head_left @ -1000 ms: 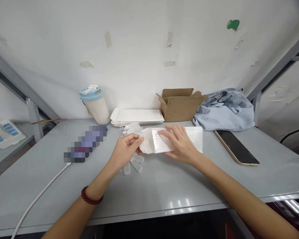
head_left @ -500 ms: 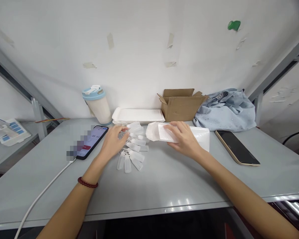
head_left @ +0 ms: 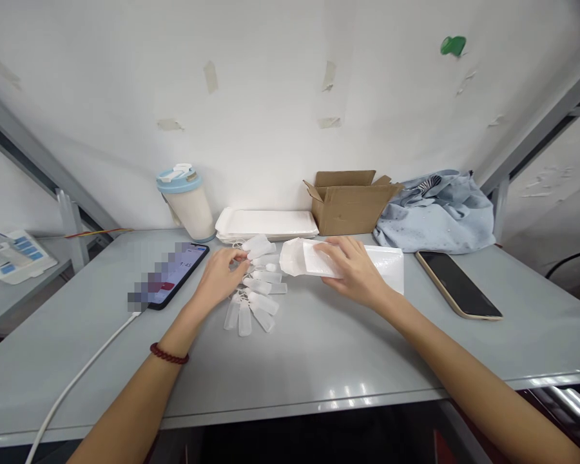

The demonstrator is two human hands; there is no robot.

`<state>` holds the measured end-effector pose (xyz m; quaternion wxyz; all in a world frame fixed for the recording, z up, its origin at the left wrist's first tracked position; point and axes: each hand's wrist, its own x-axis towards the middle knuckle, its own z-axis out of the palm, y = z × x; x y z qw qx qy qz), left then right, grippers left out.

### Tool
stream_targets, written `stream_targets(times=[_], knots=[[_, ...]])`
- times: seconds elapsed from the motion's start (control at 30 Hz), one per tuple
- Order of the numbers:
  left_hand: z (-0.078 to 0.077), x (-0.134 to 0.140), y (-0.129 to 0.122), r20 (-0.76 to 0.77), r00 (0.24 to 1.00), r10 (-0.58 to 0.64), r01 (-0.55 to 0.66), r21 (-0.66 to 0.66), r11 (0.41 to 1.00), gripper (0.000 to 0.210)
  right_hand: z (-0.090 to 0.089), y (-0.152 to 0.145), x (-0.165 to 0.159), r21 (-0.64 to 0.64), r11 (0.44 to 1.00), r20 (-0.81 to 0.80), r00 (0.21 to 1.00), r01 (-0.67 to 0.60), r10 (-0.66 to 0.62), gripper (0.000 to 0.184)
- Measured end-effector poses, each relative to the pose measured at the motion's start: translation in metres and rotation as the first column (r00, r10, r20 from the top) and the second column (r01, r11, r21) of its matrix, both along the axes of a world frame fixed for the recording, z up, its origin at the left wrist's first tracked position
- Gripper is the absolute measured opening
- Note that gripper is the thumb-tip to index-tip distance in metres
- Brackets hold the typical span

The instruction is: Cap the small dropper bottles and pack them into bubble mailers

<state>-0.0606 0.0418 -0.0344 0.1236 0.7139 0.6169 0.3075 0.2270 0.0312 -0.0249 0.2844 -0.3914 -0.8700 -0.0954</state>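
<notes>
Several small translucent plastic tags with white loops lie overlapping on the grey table. At their upper left my left hand is closed, thumb and index finger pinching the near end of one tag. A white padded mailer envelope is gripped by my right hand, fingers on top and thumb at the near side. Its open mouth faces left, toward the tags. My palm and fingers hide the envelope's middle.
Behind the tags lies a stack of white envelopes. An open cardboard box and a light blue cloth stand to its right. A tumbler and a phone with a white cable are left; another phone is right.
My left fingers have closed together at the upper tag, whose end has shifted slightly left. The envelope stays in my right hand. The whole view has shifted a little.
</notes>
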Motion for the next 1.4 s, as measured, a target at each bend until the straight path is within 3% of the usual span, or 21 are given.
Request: stream_targets(times=[0.17,0.4,0.57,0.9,1.07,1.13,1.2,1.3,1.4], knots=[[0.001,-0.002,0.001,0.049,0.999,-0.011,0.011,-0.009,1.0,0.027,-0.001,0.0,0.0,0.009,1.0,0.0,1.0,-0.003,0.003,0.043],[0.024,0.0,-0.01,0.265,0.964,0.004,0.0,-0.015,1.0,0.027,-0.002,0.0,0.0,-0.026,1.0,0.017,1.0,0.009,-0.009,0.047],[0.033,0.01,-0.021,0.276,0.954,-0.119,0.107,0.057,0.993,0.021,-0.004,-0.001,-0.003,-0.055,0.998,0.029,1.0,0.006,-0.004,0.049],[0.022,0.035,-0.034,0.181,0.945,-0.272,0.242,0.17,0.955,0.019,-0.003,-0.007,-0.009,-0.061,0.998,0.036,0.999,-0.016,0.018,0.048],[0.022,0.047,-0.042,0.256,0.886,-0.387,0.361,0.144,0.921,0.024,-0.002,-0.012,-0.013,-0.052,0.997,0.052,0.997,-0.055,0.058,0.048],[0.024,0.046,-0.042,0.298,0.894,-0.336,0.321,0.098,0.942,0.025,-0.002,-0.013,-0.013,-0.053,0.997,0.048,0.997,-0.057,0.06,0.048],[0.026,0.039,-0.038,0.294,0.934,-0.201,0.188,0.072,0.98,0.026,-0.002,-0.012,-0.012,-0.059,0.997,0.034,0.998,-0.05,0.052,0.048],[0.022,0.022,-0.025,0.17,0.986,0.005,-0.025,0.119,0.993,0.027,-0.002,-0.01,-0.01,-0.07,0.997,0.015,0.999,-0.03,0.032,0.048],[0.013,0.008,-0.01,0.033,0.997,0.072,-0.076,0.14,0.987,0.031,-0.003,-0.008,-0.009,-0.069,0.997,0.007,1.0,-0.021,0.022,0.048]])
